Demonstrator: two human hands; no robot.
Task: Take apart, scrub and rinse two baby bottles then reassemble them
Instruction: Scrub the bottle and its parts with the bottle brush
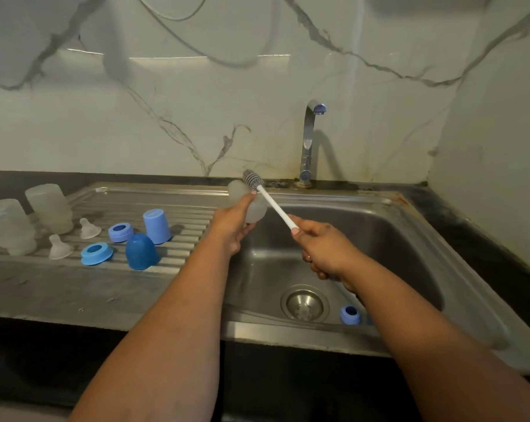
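Note:
My left hand [234, 227] grips a cloudy clear bottle body [248, 202] over the left edge of the steel sink [388, 239]. My right hand [321, 246] holds the white handle of a bottle brush [273, 204]; its grey bristle head sits just above the bottle's far end. On the draining board [136, 199] stand two upturned clear bottles [49, 208] [9, 226], two clear teats [89, 229] [58, 247], two blue collar rings [120, 232] [97, 253], a light blue cap [156, 226] and a dark blue cap [141, 251].
A chrome tap [308, 141] rises behind the sink, no water running. Another blue ring [350, 315] lies in the basin beside the drain strainer [305, 303], partly hidden by my right forearm. A dark counter surrounds the sink, with a marble wall behind.

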